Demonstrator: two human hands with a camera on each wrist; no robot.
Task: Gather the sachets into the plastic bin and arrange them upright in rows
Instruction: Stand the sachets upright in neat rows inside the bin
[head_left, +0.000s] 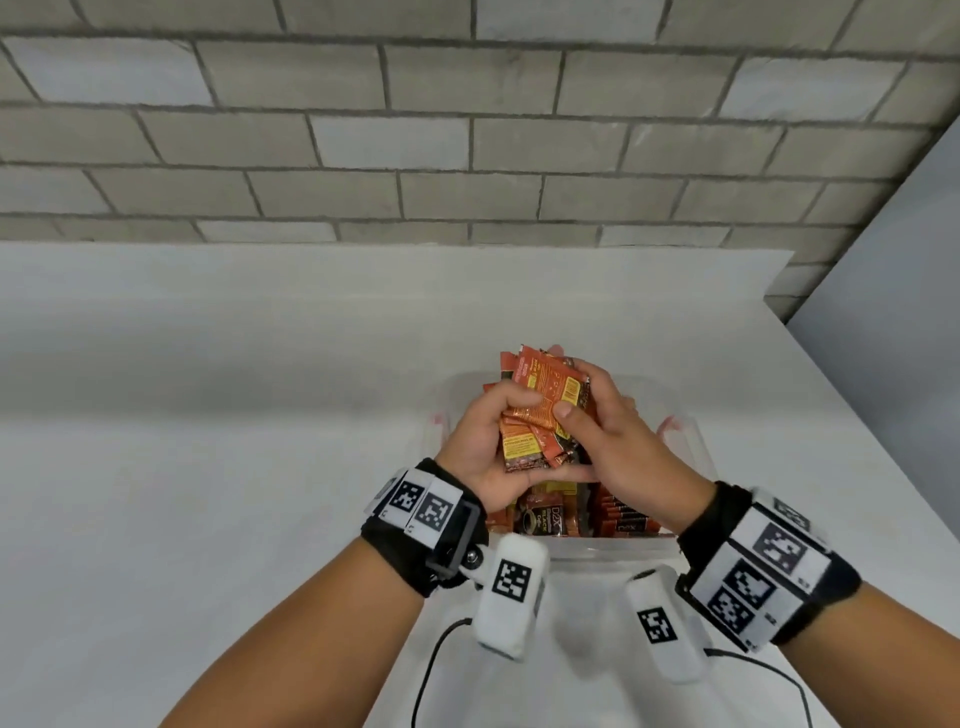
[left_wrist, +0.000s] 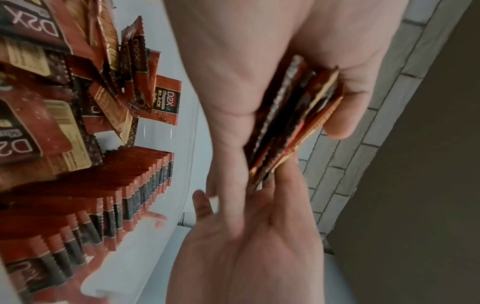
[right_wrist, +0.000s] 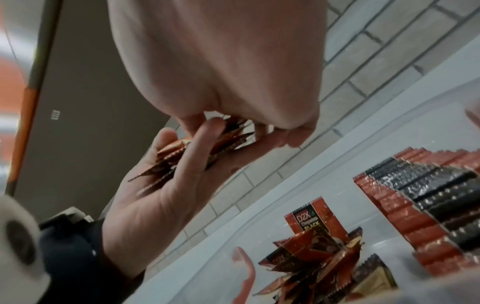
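Head view: both my hands are over the clear plastic bin, which sits on the white bench at about 6 o'clock in the frame, close to me. Between them they hold a bundle of orange-red foil sachets. My left hand has its grip closed on the bundle's left edge, fingers curled over the front and thumb under the lower end. My right hand grips the right edge, thumb pressed on the front face, fingers wrapped behind. The bundle stands roughly on end, its top fanned toward 12 o'clock above the far rim.

Left wrist view: the bundle is seen edge-on, several sachets thick, pinched in my left hand; the palm of my right hand meets it from 6 o'clock. At 8 o'clock a tight row of upright sachets runs along the bin; at 10 o'clock a loose heap of sachets lies at mixed angles, with one printed "D2X BLACK" standing at its edge.

Right wrist view: my left hand cradles the bundle from 8 o'clock, my right hand above it. The upright row is at 4 o'clock, the loose heap at 5 o'clock.

A grey brick wall stands behind the bench.
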